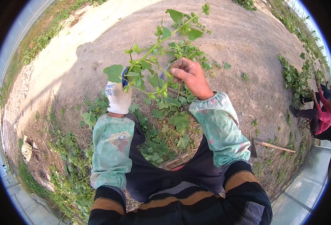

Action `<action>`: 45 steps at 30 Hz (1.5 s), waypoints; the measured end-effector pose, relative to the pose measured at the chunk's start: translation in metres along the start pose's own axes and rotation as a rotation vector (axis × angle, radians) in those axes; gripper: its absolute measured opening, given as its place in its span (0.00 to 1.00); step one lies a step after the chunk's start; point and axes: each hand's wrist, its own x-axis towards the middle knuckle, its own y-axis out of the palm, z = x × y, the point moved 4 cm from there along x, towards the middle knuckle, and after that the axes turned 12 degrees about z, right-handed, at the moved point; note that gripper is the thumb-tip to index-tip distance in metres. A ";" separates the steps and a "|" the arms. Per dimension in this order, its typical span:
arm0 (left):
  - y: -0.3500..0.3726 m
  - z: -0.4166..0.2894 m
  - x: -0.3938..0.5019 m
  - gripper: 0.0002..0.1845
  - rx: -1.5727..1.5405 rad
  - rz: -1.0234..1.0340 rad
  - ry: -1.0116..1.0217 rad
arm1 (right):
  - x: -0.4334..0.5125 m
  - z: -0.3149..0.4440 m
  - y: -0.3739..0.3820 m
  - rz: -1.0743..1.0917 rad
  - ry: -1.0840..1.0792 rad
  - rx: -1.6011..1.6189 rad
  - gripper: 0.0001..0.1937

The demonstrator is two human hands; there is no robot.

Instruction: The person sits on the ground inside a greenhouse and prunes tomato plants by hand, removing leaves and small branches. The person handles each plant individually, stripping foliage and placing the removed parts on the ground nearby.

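My left hand, in a white work glove with a blue palm, is closed around the lower part of a leafy green plant stem. The stem slants up and away to the right, with broad leaves and clusters of small green bur-like pods. My bare right hand pinches at the end of a side shoot, its thumb against the bent fingers; what lies between the fingertips is hidden. More cut-looking stems lie on the soil beyond the right hand. Lobed-leaf vines grow between my knees.
A hoe-like tool with a wooden handle lies at the right. A seated person in a red top is at the far right, beside a plant heap. A cloth bundle lies far left. Weeds grow at lower left.
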 end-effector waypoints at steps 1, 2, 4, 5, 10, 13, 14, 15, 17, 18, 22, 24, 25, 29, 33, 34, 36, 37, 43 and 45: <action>0.000 0.000 0.000 0.28 0.002 0.013 -0.017 | 0.000 0.000 0.000 0.002 0.003 0.022 0.08; 0.000 0.000 0.000 0.29 0.004 0.026 -0.031 | 0.001 0.000 0.001 0.002 0.004 0.045 0.07; 0.000 -0.001 0.001 0.29 -0.013 0.041 -0.040 | 0.001 0.001 0.002 0.033 0.014 0.033 0.06; 0.000 -0.002 0.002 0.29 -0.031 0.044 -0.034 | 0.001 0.002 0.003 0.065 0.023 0.000 0.06; 0.005 0.001 0.008 0.26 -0.174 0.044 0.050 | -0.003 0.006 0.010 0.288 0.087 0.101 0.06; 0.017 0.006 0.005 0.24 -0.265 0.014 0.024 | -0.004 0.009 0.008 0.319 0.076 0.158 0.05; 0.022 0.007 0.002 0.23 -0.287 0.015 -0.002 | -0.003 0.009 0.007 0.301 0.086 0.149 0.05; 0.027 0.011 0.002 0.22 -0.308 0.061 -0.098 | -0.003 0.009 0.005 0.269 0.084 0.141 0.05; 0.033 0.014 -0.001 0.22 -0.240 0.158 -0.225 | -0.001 0.011 -0.003 0.104 0.013 0.069 0.05; 0.036 0.016 -0.001 0.23 -0.214 0.234 -0.339 | -0.001 0.012 -0.008 0.011 -0.021 0.027 0.05; 0.027 -0.003 0.002 0.18 -0.205 0.234 -0.211 | -0.005 0.018 -0.017 -0.383 -0.124 -0.785 0.07; 0.023 -0.014 0.003 0.17 -0.168 0.267 -0.162 | -0.005 0.016 -0.019 -0.469 -0.182 -0.929 0.09; 0.022 -0.020 0.003 0.17 -0.150 0.263 -0.150 | -0.004 0.013 -0.020 -0.490 -0.163 -0.957 0.10; 0.020 -0.027 0.001 0.19 -0.144 0.313 -0.130 | 0.001 0.006 -0.032 -0.573 -0.115 -1.112 0.10; 0.015 -0.007 -0.006 0.16 -0.199 0.283 -0.230 | 0.000 0.016 -0.071 -0.637 0.016 -0.909 0.10; 0.011 0.001 -0.009 0.15 -0.261 0.267 -0.261 | -0.002 0.018 -0.075 -0.525 0.019 -0.807 0.10; 0.009 0.017 -0.009 0.13 -0.314 0.206 -0.376 | -0.009 0.019 -0.073 -0.314 0.068 -0.577 0.11; 0.008 0.025 -0.009 0.13 -0.394 0.204 -0.427 | -0.015 0.020 -0.065 -0.170 0.131 -0.507 0.11; 0.006 0.047 -0.009 0.07 -0.876 -0.044 -0.592 | -0.051 0.124 0.036 -0.141 -0.382 -0.918 0.09; 0.007 0.048 -0.005 0.07 -0.948 -0.048 -0.602 | -0.080 0.186 0.076 0.010 -0.533 -0.980 0.14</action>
